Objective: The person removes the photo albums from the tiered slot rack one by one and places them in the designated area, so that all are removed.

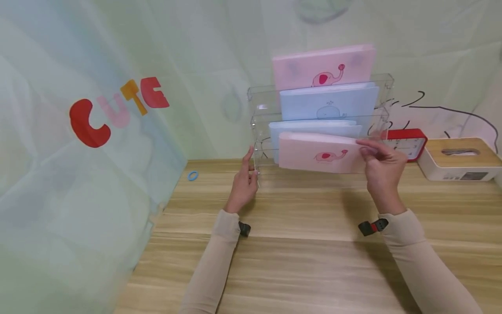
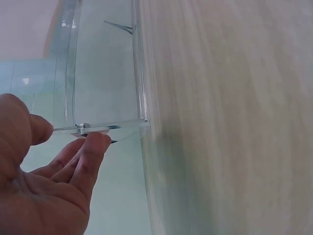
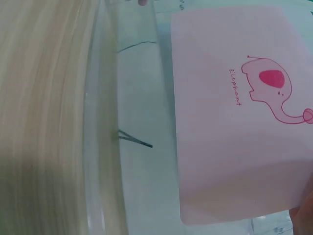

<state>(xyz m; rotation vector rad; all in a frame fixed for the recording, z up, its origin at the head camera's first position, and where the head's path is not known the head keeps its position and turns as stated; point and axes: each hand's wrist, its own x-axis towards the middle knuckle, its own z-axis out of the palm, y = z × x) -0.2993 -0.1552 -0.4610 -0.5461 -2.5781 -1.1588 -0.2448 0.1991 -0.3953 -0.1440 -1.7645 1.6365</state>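
My right hand (image 1: 386,170) pinches the right end of a pink notebook (image 1: 310,152) with a printed elephant, at the front of a clear acrylic rack (image 1: 256,104). In the right wrist view the notebook's cover (image 3: 210,147) faces the camera, with the word "Elephant" beside the drawing. My left hand (image 1: 244,183) rests its fingertips against the rack's left side panel, fingers (image 2: 90,161) mostly straight along the outer face. Behind the held notebook, the rack carries a blue notebook (image 1: 274,131), another blue one with a whale (image 1: 306,104) and a pink elephant one (image 1: 290,72) at the back.
Right of the rack stand a red-framed clock (image 1: 415,137) and a white tissue box (image 1: 435,170) with a wooden lid. A blue ring (image 1: 192,175) lies on the wooden table (image 1: 313,261) to the left. Printed cloth hangs behind, with "CUTE" letters (image 1: 90,126).
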